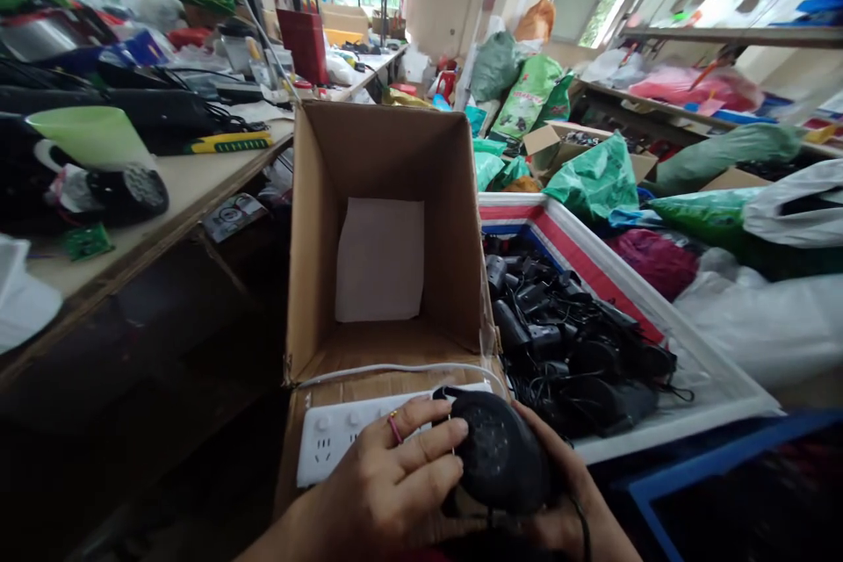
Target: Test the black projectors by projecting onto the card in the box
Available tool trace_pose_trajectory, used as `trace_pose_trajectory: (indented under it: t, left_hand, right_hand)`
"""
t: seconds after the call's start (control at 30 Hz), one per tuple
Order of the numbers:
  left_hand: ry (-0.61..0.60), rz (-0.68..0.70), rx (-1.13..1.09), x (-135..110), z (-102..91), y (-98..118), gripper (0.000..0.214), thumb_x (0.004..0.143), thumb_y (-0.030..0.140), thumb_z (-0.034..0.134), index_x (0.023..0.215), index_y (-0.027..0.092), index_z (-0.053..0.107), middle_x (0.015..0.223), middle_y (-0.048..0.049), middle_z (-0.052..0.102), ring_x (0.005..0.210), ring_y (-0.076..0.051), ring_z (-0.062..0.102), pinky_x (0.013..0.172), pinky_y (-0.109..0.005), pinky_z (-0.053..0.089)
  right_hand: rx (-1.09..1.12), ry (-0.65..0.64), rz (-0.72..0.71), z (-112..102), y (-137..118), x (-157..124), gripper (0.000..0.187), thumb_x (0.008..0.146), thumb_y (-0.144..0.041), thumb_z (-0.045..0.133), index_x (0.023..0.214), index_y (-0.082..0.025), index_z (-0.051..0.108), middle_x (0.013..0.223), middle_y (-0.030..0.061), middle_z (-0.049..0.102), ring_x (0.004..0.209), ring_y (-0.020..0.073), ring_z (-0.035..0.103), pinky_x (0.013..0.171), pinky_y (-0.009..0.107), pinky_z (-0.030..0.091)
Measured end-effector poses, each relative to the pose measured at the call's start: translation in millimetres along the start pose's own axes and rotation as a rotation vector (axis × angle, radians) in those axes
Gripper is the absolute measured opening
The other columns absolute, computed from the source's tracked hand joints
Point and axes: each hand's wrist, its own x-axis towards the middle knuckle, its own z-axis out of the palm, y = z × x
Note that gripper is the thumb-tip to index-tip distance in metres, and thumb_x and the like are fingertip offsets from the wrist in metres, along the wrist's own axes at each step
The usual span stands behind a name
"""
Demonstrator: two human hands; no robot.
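Observation:
My right hand (pixel 570 479) wraps the far right side and underside of a black rounded device (pixel 504 452), whose face has a ring of small holes. From the left, my left hand (pixel 395 479) presses its fingertips against the device's edge. A black cord hangs by my right wrist. Partly beneath my left fingers lies a white power strip (pixel 322 448) on the cardboard flap. Beyond it stands an open cardboard box (pixel 316 237) with a pale sheet (pixel 382 259) at its bottom.
To the right, a white-rimmed bin (pixel 698 378) holds several black corded devices (pixel 566 325). On the left table (pixel 177 184) are a green mug (pixel 98 140), a yellow-handled tool (pixel 230 142) and a green circuit board (pixel 89 241). Green bags (pixel 593 180) sit behind the bin.

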Motion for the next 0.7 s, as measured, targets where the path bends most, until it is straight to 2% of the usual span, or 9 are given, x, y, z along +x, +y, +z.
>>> trace_pose_trajectory:
  t: [0.07,0.13,0.2,0.3,0.37,0.43,0.53,0.6,0.7]
  left_hand:
    - [0.039,-0.104,-0.040,-6,4.1,-2,0.039,0.087,0.014,0.055,0.126,0.015,0.050,0.132,-0.0179,0.056,0.128,-0.030,0.046,0.101,-0.045,0.047]
    - [0.095,-0.308,-0.162,-9,8.2,-3,0.052,0.086,0.004,0.049,0.134,0.023,0.044,0.141,-0.0155,0.047,0.131,-0.028,0.043,0.102,-0.046,0.044]
    - [0.123,-0.571,-0.479,-8,10.7,-5,0.060,0.083,0.001,0.047,0.136,0.029,0.040,0.142,-0.0118,0.046,0.126,-0.026,0.049,0.101,-0.045,0.044]
    - [0.146,-0.812,-1.158,-2,9.7,-9,0.057,0.080,0.016,0.055,0.133,0.028,0.040,0.135,-0.0113,0.053,0.114,-0.027,0.057,0.090,-0.043,0.050]
    - [0.151,-0.855,-1.370,2,7.0,-10,0.062,0.077,0.031,0.063,0.133,0.026,0.040,0.134,-0.0125,0.052,0.117,-0.030,0.054,0.090,-0.044,0.048]
    - [0.119,-0.907,-1.333,4,4.6,-7,0.079,0.068,0.040,0.076,0.135,0.025,0.038,0.137,-0.0128,0.047,0.124,-0.033,0.046,0.098,-0.046,0.041]
    - [0.075,-1.001,-1.148,5,4.3,-2,0.104,0.052,0.041,0.088,0.138,0.026,0.034,0.141,-0.0128,0.040,0.126,-0.034,0.042,0.106,-0.048,0.033]
    - [0.092,-1.020,-1.072,5,6.0,2,0.111,0.047,0.044,0.089,0.140,0.025,0.031,0.138,-0.0137,0.042,0.126,-0.034,0.042,0.107,-0.049,0.030]
    - [0.136,-0.970,-1.038,4,8.5,3,0.112,0.046,0.050,0.087,0.140,0.025,0.032,0.134,-0.0130,0.045,0.127,-0.034,0.042,0.108,-0.049,0.030]
  right_hand:
    - [-0.086,0.011,-0.130,-3,-2,-1,0.086,0.069,-0.031,0.075,0.142,-0.028,0.031,0.142,0.0113,0.045,0.127,0.0333,0.046,0.104,0.046,0.040]
    - [-0.221,0.070,-0.255,-3,-7,-1,0.078,0.076,-0.032,0.069,0.143,-0.028,0.030,0.143,0.0106,0.041,0.129,0.0315,0.044,0.106,0.043,0.038]
    - [-0.361,0.141,-0.335,-2,-12,-1,0.073,0.080,-0.032,0.063,0.143,-0.025,0.029,0.143,0.0107,0.039,0.129,0.0291,0.043,0.106,0.038,0.039]
    - [-0.502,0.193,-0.401,2,-16,-1,0.068,0.083,-0.031,0.060,0.143,-0.023,0.030,0.142,0.0104,0.038,0.128,0.0264,0.045,0.103,0.033,0.042]
    - [-0.543,0.212,-0.434,5,-14,0,0.065,0.084,-0.030,0.058,0.143,-0.024,0.031,0.142,0.0102,0.037,0.126,0.0259,0.046,0.100,0.032,0.045]
    - [-0.586,0.234,-0.465,8,-10,0,0.062,0.086,-0.029,0.055,0.143,-0.025,0.031,0.143,0.0100,0.036,0.125,0.0265,0.046,0.097,0.034,0.047]
    - [-0.684,0.274,-0.532,12,-3,0,0.062,0.086,-0.031,0.054,0.144,-0.026,0.031,0.145,0.0102,0.034,0.121,0.0294,0.048,0.093,0.039,0.048]
    - [-0.735,0.294,-0.551,14,-1,-1,0.063,0.085,-0.028,0.054,0.144,-0.029,0.031,0.147,0.0088,0.032,0.118,0.0305,0.049,0.089,0.040,0.049]
    - [-0.734,0.305,-0.523,18,-2,-2,0.065,0.085,-0.022,0.052,0.144,-0.036,0.028,0.150,0.0045,0.029,0.119,0.0320,0.047,0.088,0.042,0.046]
